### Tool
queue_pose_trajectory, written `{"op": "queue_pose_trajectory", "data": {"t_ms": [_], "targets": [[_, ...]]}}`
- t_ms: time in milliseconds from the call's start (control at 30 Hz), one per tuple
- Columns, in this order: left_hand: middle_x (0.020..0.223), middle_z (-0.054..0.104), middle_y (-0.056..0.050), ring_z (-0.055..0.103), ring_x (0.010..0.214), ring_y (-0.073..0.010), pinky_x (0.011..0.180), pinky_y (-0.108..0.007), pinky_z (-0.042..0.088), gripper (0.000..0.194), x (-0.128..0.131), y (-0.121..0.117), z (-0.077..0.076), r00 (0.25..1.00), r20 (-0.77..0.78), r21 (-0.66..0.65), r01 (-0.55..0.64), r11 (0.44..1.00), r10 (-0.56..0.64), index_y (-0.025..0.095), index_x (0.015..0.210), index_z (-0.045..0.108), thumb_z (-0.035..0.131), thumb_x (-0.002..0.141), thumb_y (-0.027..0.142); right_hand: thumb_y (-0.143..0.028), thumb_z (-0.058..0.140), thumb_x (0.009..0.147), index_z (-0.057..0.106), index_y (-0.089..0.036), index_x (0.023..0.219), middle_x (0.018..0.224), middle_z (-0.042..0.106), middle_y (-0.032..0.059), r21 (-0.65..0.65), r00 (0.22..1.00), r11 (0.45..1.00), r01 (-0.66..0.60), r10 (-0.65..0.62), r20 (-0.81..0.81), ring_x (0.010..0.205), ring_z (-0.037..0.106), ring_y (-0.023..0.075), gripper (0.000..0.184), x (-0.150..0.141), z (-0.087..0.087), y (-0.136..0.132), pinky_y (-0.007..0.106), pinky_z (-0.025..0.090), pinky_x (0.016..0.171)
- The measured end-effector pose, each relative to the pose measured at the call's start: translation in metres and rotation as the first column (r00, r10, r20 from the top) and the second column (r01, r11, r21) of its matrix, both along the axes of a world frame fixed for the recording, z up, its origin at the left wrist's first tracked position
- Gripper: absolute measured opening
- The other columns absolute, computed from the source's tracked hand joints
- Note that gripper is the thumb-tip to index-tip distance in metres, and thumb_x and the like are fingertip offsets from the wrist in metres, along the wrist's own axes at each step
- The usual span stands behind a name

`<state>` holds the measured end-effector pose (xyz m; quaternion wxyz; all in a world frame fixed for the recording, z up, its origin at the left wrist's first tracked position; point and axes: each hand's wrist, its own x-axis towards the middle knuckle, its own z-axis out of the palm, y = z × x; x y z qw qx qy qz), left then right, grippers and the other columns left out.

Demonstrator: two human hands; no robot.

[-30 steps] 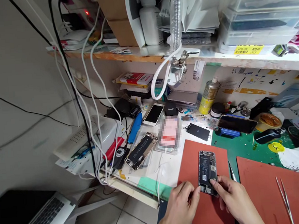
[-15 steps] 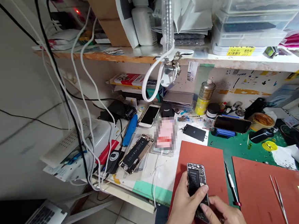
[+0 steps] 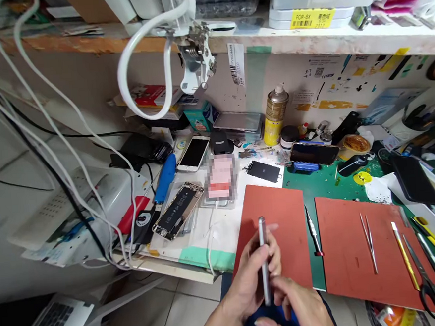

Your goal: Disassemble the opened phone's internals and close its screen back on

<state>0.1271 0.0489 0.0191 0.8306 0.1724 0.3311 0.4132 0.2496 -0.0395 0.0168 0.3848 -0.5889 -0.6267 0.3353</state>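
My left hand (image 3: 246, 282) grips an opened phone (image 3: 265, 266), raised over the near edge of the left red mat (image 3: 276, 208). The phone stands edge-on to me, so its grey side frame shows and its inside is hidden. My thumb lies on one side of it and my fingers wrap round the other. My right hand (image 3: 304, 303) is close to the phone's lower end, thumb and fingers apart, holding nothing I can see. Whether a fingertip touches the phone is unclear.
Tweezers (image 3: 369, 244) and black scissors (image 3: 431, 287) lie on the right-hand mat, with a metal-handled tool (image 3: 312, 231) between the mats. Another opened phone (image 3: 178, 210) rests to the left. A white cable loop (image 3: 124, 80) hangs from the shelf. A spray can (image 3: 275, 114) stands behind.
The phone lay on the mat under my right hand; then both hands held it. Now my left hand has it turned on edge, and my right hand has come off it. The view has swung right.
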Motion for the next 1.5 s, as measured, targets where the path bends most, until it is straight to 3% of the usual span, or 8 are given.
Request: {"op": "queue_pose_trajectory", "data": {"t_ms": [233, 367, 433, 500, 633, 800, 1167, 1500], "targets": [[0.121, 0.078, -0.011, 0.073, 0.106, -0.0261, 0.092, -0.034, 0.057, 0.059, -0.003, 0.000, -0.004, 0.894, -0.448, 0.098, 0.053, 0.994, -0.003, 0.021, 0.137, 0.063, 0.081, 0.092, 0.055, -0.073, 0.048, 0.104, 0.072, -0.019, 0.116, 0.073, 0.068, 0.0010, -0.528, 0.941, 0.849, -0.009, -0.171, -0.291, 0.054, 0.066, 0.0167, 0.060, 0.034, 0.001, 0.018, 0.025, 0.049, 0.052], [0.112, 0.081, -0.013, 0.078, 0.091, -0.0263, 0.081, -0.035, 0.058, 0.063, -0.003, 0.007, -0.018, 0.857, -0.510, 0.134, 0.154, 0.979, -0.065, 0.017, 0.135, 0.061, 0.077, 0.091, 0.060, -0.062, 0.046, 0.109, 0.075, -0.021, 0.106, 0.084, 0.076, 0.0066, -0.321, 0.995, 0.943, 0.090, -0.070, 0.074, 0.070, 0.073, 0.0216, 0.050, 0.061, 0.018, 0.045, 0.029, 0.054, 0.067], [0.111, 0.082, -0.013, 0.078, 0.092, -0.0265, 0.082, -0.035, 0.059, 0.061, -0.001, 0.008, -0.025, 0.843, -0.536, 0.181, 0.174, 0.968, -0.051, 0.017, 0.133, 0.061, 0.074, 0.092, 0.061, -0.047, 0.041, 0.114, 0.074, -0.021, 0.115, 0.099, 0.079, 0.0100, -0.151, 0.936, 0.985, 0.081, -0.023, 0.352, 0.083, 0.076, 0.0231, 0.042, 0.069, 0.035, 0.080, 0.031, 0.056, 0.076], [0.112, 0.081, -0.014, 0.078, 0.096, -0.0272, 0.085, -0.036, 0.059, 0.059, 0.000, 0.008, -0.029, 0.828, -0.559, 0.208, 0.184, 0.961, -0.037, 0.018, 0.130, 0.062, 0.074, 0.092, 0.061, -0.037, 0.041, 0.115, 0.073, -0.018, 0.116, 0.108, 0.077, 0.0123, -0.152, 0.738, 0.988, -0.037, 0.130, 0.662, 0.093, 0.076, 0.0238, 0.037, 0.069, 0.051, 0.130, 0.032, 0.057, 0.080], [0.100, 0.082, -0.012, 0.077, 0.088, -0.0264, 0.080, -0.035, 0.058, 0.049, 0.001, 0.007, -0.029, 0.733, -0.680, 0.242, 0.228, 0.943, -0.002, 0.018, 0.127, 0.065, 0.070, 0.095, 0.054, -0.032, 0.070, 0.104, 0.068, -0.007, 0.129, 0.131, 0.070, 0.0218, -0.182, 0.596, 0.978, -0.099, 0.205, 0.777, 0.125, 0.068, 0.0314, 0.036, 0.051, 0.060, 0.240, 0.041, 0.056, 0.105], [0.076, 0.073, -0.002, 0.069, 0.074, -0.0243, 0.069, -0.031, 0.045, 0.034, -0.004, 0.010, -0.019, 0.500, -0.865, 0.237, 0.325, 0.916, 0.046, 0.021, 0.125, 0.069, 0.065, 0.094, 0.036, -0.041, 0.072, 0.103, 0.064, -0.018, 0.138, 0.140, 0.066, 0.0115, -0.309, 0.447, 0.946, -0.097, 0.319, 0.836, 0.118, 0.070, 0.0272, 0.042, 0.031, 0.042, 0.315, 0.050, 0.062, 0.099], [0.084, 0.077, -0.008, 0.072, 0.081, -0.0334, 0.068, -0.032, 0.036, 0.039, -0.004, 0.010, 0.002, 0.196, -0.981, 0.108, 0.523, 0.846, 0.004, 0.020, 0.132, 0.068, 0.066, 0.094, 0.024, -0.040, 0.071, 0.104, 0.064, -0.019, 0.138, 0.140, 0.066, 0.0113, -0.394, 0.382, 0.918, -0.049, 0.381, 0.842, 0.118, 0.070, 0.0273, 0.041, 0.029, 0.035, 0.334, 0.050, 0.062, 0.099], [0.087, 0.081, -0.016, 0.078, 0.078, -0.0381, 0.067, -0.034, 0.045, 0.071, 0.006, 0.002, 0.001, 0.118, -0.988, 0.148, 0.566, 0.811, 0.098, 0.012, 0.159, 0.051, 0.073, 0.092, 0.023, -0.032, 0.065, 0.107, 0.067, -0.015, 0.131, 0.128, 0.072, 0.0130, -0.289, 0.608, 0.945, -0.155, 0.322, 0.726, 0.115, 0.071, 0.0263, 0.030, 0.049, 0.079, 0.284, 0.041, 0.058, 0.100]]}}
